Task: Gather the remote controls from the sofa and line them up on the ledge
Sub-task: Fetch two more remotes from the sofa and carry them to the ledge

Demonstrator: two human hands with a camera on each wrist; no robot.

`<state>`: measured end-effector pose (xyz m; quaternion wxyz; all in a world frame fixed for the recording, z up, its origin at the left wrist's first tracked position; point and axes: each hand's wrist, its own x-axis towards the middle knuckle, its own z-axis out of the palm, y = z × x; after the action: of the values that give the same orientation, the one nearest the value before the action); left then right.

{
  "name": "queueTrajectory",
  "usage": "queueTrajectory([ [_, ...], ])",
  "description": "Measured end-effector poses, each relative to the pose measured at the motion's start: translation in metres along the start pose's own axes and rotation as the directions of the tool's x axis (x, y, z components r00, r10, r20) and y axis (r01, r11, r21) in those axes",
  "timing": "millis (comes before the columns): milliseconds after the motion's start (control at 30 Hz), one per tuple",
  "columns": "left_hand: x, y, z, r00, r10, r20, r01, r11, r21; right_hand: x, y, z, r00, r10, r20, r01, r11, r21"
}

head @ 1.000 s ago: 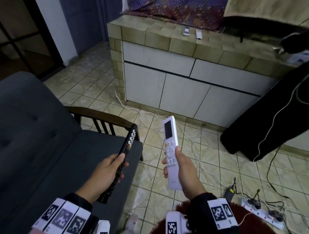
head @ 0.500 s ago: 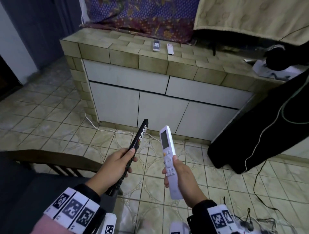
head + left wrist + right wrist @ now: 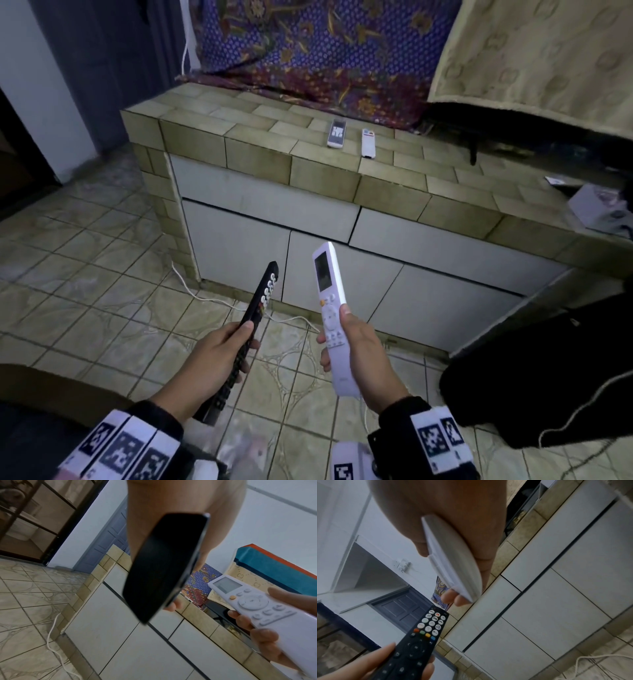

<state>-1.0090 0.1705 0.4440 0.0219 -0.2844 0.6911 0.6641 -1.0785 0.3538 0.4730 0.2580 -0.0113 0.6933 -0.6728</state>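
Observation:
My left hand point(image 3: 219, 356) grips a long black remote point(image 3: 255, 315) with coloured buttons near its tip; its dark back point(image 3: 163, 563) fills the left wrist view. In my right hand point(image 3: 359, 349) is a white remote point(image 3: 329, 294) with a small screen, thumb on its keypad. Both remotes point toward the tiled ledge point(image 3: 260, 150) ahead. Two pale remotes lie side by side on the ledge top: one with a dark screen point(image 3: 336, 133) and a slimmer white one point(image 3: 368, 142) to its right.
Patterned purple cloth point(image 3: 325, 51) hangs behind the ledge, beige fabric point(image 3: 534, 58) at the right. White cabinet panels point(image 3: 267, 212) face the ledge. A white cable point(image 3: 205, 294) trails on the tiled floor. Dark clothing point(image 3: 548, 370) drapes at lower right. The sofa arm point(image 3: 41, 380) sits at lower left.
The view has turned away from the sofa toward the ledge, which is now closer and more central. Both hands keep the same hold on their remotes.

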Motion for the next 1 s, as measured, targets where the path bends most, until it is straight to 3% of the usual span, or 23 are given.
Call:
queueTrajectory([
  [333,0.143,0.095,0.027,0.992,0.097,0.086,-0.100,0.995,0.026,0.127,-0.038,-0.026,0.994,0.070,-0.085,-0.066,0.997,0.043],
  [500,0.210,0.151,0.039,0.977,0.167,0.134,-0.178,0.981,0.075,0.182,-0.061,-0.035,0.993,0.036,-0.116,-0.032,0.999,0.040],
  [667,0.264,0.176,0.044,0.977,0.157,0.147,-0.171,0.982,0.082,0.244,-0.083,-0.042,0.994,0.052,-0.095,-0.055,0.998,-0.033],
  [1000,0.370,0.202,0.016,0.995,0.090,-0.040,-0.090,0.996,0.009,0.387,-0.153,-0.031,0.998,-0.040,0.040,0.041,0.999,-0.028],
])
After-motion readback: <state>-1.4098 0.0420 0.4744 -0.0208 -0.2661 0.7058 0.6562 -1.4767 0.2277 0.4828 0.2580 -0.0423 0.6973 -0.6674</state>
